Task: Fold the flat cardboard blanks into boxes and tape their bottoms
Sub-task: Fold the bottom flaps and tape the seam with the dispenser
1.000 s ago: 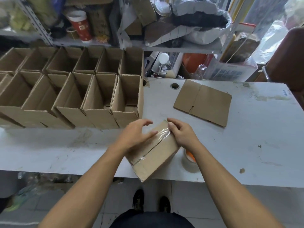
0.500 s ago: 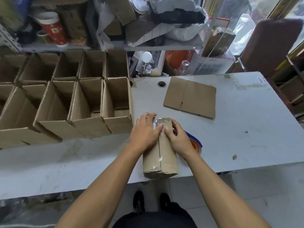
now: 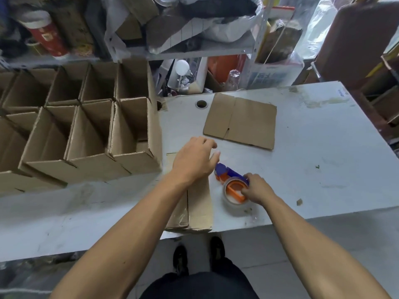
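A folded cardboard box (image 3: 198, 203) lies on its side at the front edge of the white table (image 3: 302, 169), clear tape along its seam. My left hand (image 3: 194, 160) rests on the box's far end with fingers loosely spread. To the right, my right hand (image 3: 255, 188) grips the orange and blue tape dispenser (image 3: 232, 180), which sits on the table with its clear tape roll. A flat cardboard blank (image 3: 241, 120) lies further back on the table.
Several open folded boxes (image 3: 86, 130) stand in rows on the table's left half, close to my left hand. Cluttered shelves (image 3: 194, 39) run behind the table. A cable hole (image 3: 201, 104) is near the blank. The table's right side is bare.
My right hand left the box and moved right to take hold of the tape dispenser. My left hand stays on the box's far end. The box lies straight toward the table edge.
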